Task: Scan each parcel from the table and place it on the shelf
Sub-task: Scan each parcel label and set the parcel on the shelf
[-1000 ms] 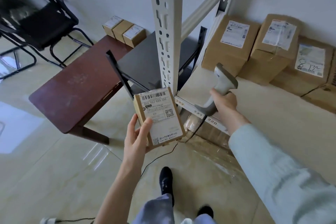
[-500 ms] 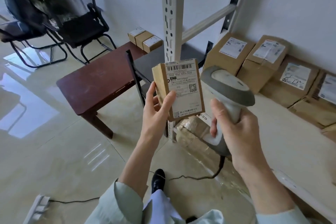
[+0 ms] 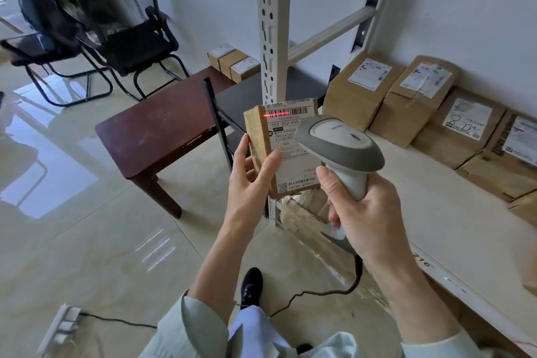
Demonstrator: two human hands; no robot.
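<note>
My left hand [image 3: 250,183] grips a small brown parcel [image 3: 279,142] upright in front of me, its white label facing me. A red scan line lies across the barcode at the label's top. My right hand [image 3: 366,206] grips the handle of a grey-and-white barcode scanner [image 3: 340,142], whose head points at the label and covers its right part. Three small parcels [image 3: 234,61] sit at the far end of the dark wooden table [image 3: 151,134]. Several larger labelled boxes [image 3: 406,96] stand along the wall on the pale shelf [image 3: 430,212].
A white perforated shelf post [image 3: 273,38] rises just behind the parcel. Two black chairs [image 3: 96,38] stand at the left by a plant. The scanner's black cable [image 3: 313,296] trails over the tiled floor, and a power strip [image 3: 61,328] lies at the lower left. My shoe [image 3: 251,285] is below.
My right hand has brought the scanner from the shelf up to the parcel, and the red scan line now lies on the barcode. My left hand has raised the parcel slightly.
</note>
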